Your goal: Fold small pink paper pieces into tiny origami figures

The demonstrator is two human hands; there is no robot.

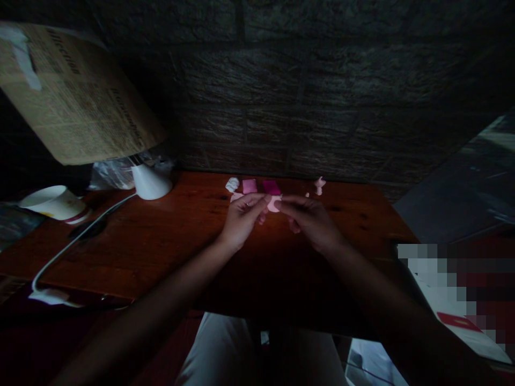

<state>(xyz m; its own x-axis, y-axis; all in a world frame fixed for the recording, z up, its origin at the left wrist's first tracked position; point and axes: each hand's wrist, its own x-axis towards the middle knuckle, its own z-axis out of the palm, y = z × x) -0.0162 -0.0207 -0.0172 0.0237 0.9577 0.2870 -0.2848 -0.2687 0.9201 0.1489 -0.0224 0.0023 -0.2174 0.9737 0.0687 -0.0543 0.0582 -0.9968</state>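
Your 2 forearms stretched forward over the desk (181,225), angled inward so that your left hand (243,219) and right hand (311,219) nearly met, knuckles outward. The fingers of both pinched a pale pink piece (275,205) between them; it seemed round and flat, though the dim light left that uncertain. You held it near 2 squares, a light pink square (249,186) and a magenta square (272,187), toward the wall (265,123).

A lamp (90,107) stands left; a cup (56,205) nearby.
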